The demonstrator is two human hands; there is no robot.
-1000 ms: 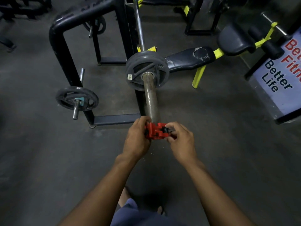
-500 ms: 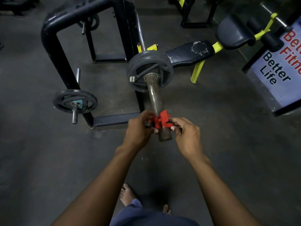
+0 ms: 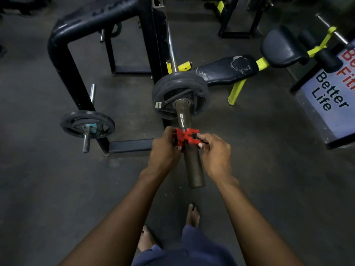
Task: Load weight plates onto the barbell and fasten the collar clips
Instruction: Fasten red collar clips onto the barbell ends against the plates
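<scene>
The barbell sleeve (image 3: 194, 169) points toward me, brown and worn, with its end free. A dark weight plate (image 3: 169, 93) sits on the sleeve near the rack. A red collar clip (image 3: 185, 138) rings the sleeve about midway, a gap away from the plate. My left hand (image 3: 163, 150) grips the clip's left side. My right hand (image 3: 215, 152) pinches its right side with thumb and fingers.
A black rack frame (image 3: 63, 60) stands at left with a smaller plate (image 3: 87, 124) on a storage peg. A worn black bench (image 3: 226, 69) with yellow legs lies right of the bar. A sign box (image 3: 330, 104) stands at far right. My bare feet (image 3: 193, 215) are below.
The clip has slid from the sleeve's end up along the sleeve toward the plate, with both hands moving along with it.
</scene>
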